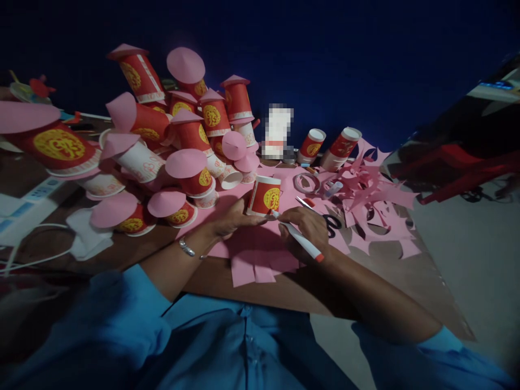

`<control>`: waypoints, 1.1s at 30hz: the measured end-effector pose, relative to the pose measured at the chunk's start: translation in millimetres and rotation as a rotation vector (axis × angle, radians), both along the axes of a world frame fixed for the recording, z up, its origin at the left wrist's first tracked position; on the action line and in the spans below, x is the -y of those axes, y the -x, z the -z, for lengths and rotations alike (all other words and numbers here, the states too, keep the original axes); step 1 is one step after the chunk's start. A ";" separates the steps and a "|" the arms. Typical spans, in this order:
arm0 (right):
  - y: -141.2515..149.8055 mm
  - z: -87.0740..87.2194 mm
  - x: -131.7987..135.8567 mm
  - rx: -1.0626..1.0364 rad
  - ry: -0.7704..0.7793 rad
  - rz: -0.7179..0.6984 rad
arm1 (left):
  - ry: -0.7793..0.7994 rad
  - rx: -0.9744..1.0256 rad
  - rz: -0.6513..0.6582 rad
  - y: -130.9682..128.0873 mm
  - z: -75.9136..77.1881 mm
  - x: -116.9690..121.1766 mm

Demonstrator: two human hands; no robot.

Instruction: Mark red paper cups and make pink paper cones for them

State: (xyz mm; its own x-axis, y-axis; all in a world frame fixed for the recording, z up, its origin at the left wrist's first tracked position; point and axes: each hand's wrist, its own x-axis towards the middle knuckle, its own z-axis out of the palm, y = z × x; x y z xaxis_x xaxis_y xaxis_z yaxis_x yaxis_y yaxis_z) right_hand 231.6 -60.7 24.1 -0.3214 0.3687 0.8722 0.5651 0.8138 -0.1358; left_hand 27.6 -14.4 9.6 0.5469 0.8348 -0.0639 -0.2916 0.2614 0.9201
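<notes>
A red paper cup [263, 196] with a gold emblem is gripped by my left hand [235, 219], whose fingers are partly hidden behind it. My right hand [305, 227] is closed around a white marker [299, 241] with a red end. The marker's tip is at the cup's lower edge; whether it touches cannot be made out. Beneath both hands lie pink paper sheets [260, 260]. Scissors [333, 225] with black handles rest just beyond my right hand, and a roll of tape [306, 183] lies behind them.
Several red and white cups with pink paper cones [189, 168] are piled at left. Two stacks of cups, one a red cup stack [341, 149], stand at the back. Pink paper scraps [382, 200] cover the right side. A white cloth [89, 233] and a cable lie at left.
</notes>
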 end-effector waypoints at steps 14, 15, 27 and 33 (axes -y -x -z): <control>0.6 -1.7 1.6 -0.007 -0.024 -0.044 | -0.031 -0.044 -0.012 0.2 -2.2 -0.3; 0.6 -1.6 1.3 -0.001 -0.024 -0.044 | -0.034 -0.041 -0.014 0.0 -2.1 -0.1; 1.1 2.2 0.9 0.010 -0.005 -0.054 | -0.041 -0.044 -0.013 -0.9 2.1 -0.2; 0.9 2.2 0.5 0.043 -0.015 -0.053 | -0.040 -0.097 -0.022 -2.2 1.6 -0.1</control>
